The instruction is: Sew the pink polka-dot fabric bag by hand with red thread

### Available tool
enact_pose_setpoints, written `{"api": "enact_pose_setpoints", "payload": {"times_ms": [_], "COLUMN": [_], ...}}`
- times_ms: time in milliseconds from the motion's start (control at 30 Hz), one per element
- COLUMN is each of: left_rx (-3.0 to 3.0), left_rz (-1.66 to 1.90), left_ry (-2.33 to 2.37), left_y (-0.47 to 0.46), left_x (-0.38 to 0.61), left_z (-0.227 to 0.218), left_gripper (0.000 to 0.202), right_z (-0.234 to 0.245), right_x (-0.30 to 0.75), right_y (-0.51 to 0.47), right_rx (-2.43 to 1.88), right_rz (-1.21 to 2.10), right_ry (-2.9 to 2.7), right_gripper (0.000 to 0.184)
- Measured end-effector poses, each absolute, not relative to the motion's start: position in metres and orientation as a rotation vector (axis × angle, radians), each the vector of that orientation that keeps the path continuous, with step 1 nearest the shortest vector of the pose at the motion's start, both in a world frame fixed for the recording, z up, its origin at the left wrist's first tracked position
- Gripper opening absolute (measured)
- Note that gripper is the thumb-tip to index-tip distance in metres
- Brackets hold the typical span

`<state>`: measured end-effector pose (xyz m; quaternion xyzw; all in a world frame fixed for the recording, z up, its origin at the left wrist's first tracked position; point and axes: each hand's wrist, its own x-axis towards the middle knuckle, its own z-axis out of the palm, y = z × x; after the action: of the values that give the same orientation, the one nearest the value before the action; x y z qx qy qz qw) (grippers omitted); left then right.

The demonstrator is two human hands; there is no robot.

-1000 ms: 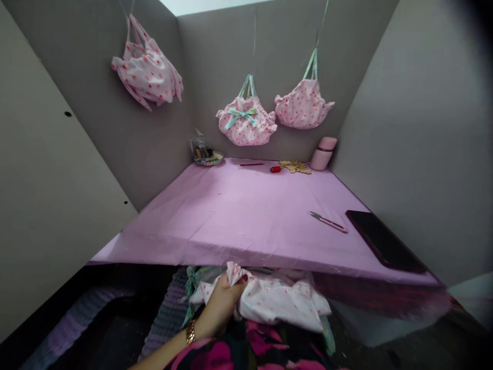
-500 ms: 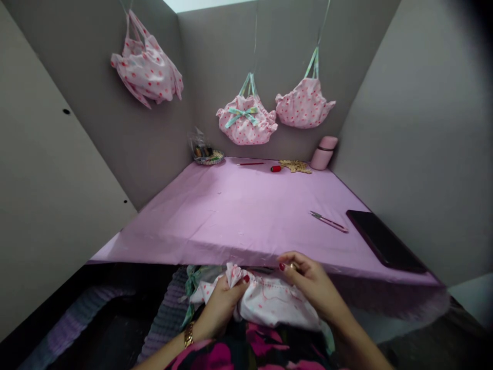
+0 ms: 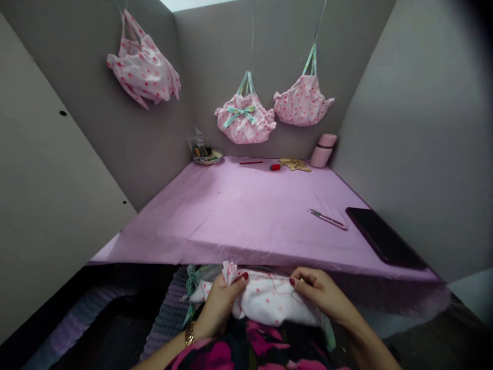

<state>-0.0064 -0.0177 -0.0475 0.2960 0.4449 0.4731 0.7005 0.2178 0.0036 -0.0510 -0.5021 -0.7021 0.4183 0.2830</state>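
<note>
White fabric with pink-red dots (image 3: 265, 303) lies gathered over my lap, just below the table's front edge. My left hand (image 3: 225, 295) is closed on its left part, and a ruffled bunch of cloth sticks up between thumb and fingers. My right hand (image 3: 318, 290) is pinched at the fabric's upper right edge. Whatever sits between those fingertips is too small to make out. A thin red thread (image 3: 278, 289) curves loosely over the cloth towards the right hand. Green ties (image 3: 191, 280) hang at the fabric's left side.
On the pink-covered table (image 3: 231, 205) lie thread snips (image 3: 327, 219), a dark tablet-like slab (image 3: 385, 239), a red thread spool (image 3: 275, 167), a red pencil-like stick (image 3: 249, 163) and a pink flask (image 3: 323, 150). Dotted garments (image 3: 246, 126) hang above. Grey panels (image 3: 423, 128) enclose the sides.
My right hand has moved down and slightly right, from above the fabric's edge to the edge itself. The left hand keeps its hold. The view has shifted slightly.
</note>
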Motion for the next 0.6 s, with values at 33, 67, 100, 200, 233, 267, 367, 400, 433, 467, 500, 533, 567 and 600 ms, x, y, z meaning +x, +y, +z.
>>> {"api": "enact_pose_setpoints", "payload": {"times_ms": [33, 67, 100, 200, 233, 267, 367, 400, 433, 467, 500, 533, 567, 600], "left_rx": [0.654, 0.655, 0.660, 0.688, 0.698, 0.712, 0.756, 0.763, 0.765, 0.763, 0.759, 0.756, 0.755, 0.757], "left_rz": [1.053, 1.057, 1.061, 1.041, 1.031, 1.023, 1.025, 1.027, 1.028, 1.027, 1.023, 1.020, 1.018, 1.016], "left_ry": [0.997, 1.009, 1.024, 1.067, 1.071, 1.070, 1.053, 1.049, 1.047, 1.047, 1.047, 1.047, 1.047, 1.046], "left_y": [-0.017, -0.015, -0.015, -0.014, -0.014, -0.015, -0.018, -0.019, -0.019, -0.020, -0.020, -0.020, -0.020, -0.020], "left_x": [-0.006, -0.006, -0.005, -0.006, -0.007, -0.007, -0.009, -0.009, -0.009, -0.009, -0.009, -0.009, -0.009, -0.008], "left_z": [-0.051, -0.053, -0.056, -0.057, -0.056, -0.054, -0.049, -0.048, -0.047, -0.047, -0.047, -0.047, -0.048, -0.048], "left_gripper": [0.027, 0.029, 0.030, 0.032, 0.031, 0.030, 0.027, 0.026, 0.025, 0.024, 0.023, 0.024, 0.024, 0.024], "right_z": [-0.052, -0.053, -0.053, -0.055, -0.054, -0.054, -0.051, -0.051, -0.051, -0.051, -0.051, -0.052, -0.052, -0.052], "right_x": [0.219, 0.221, 0.221, 0.221, 0.221, 0.220, 0.220, 0.220, 0.220, 0.220, 0.221, 0.221, 0.222, 0.223], "right_y": [0.003, 0.003, 0.002, 0.001, 0.001, 0.001, 0.003, 0.003, 0.003, 0.004, 0.004, 0.004, 0.003, 0.003], "right_rx": [-1.354, -1.364, -1.373, -1.403, -1.411, -1.415, -1.416, -1.416, -1.415, -1.413, -1.414, -1.416, -1.420, -1.424], "right_rz": [1.112, 1.106, 1.104, 1.088, 1.082, 1.077, 1.063, 1.058, 1.054, 1.046, 1.037, 1.029, 1.023, 1.021], "right_ry": [-1.878, -1.879, -1.883, -1.893, -1.895, -1.900, -1.940, -1.956, -1.974, -1.988, -1.997, -2.003, -2.006, -2.003], "right_gripper": [0.025, 0.025, 0.025, 0.026, 0.026, 0.026, 0.026, 0.027, 0.027, 0.027, 0.027, 0.027, 0.028, 0.028]}}
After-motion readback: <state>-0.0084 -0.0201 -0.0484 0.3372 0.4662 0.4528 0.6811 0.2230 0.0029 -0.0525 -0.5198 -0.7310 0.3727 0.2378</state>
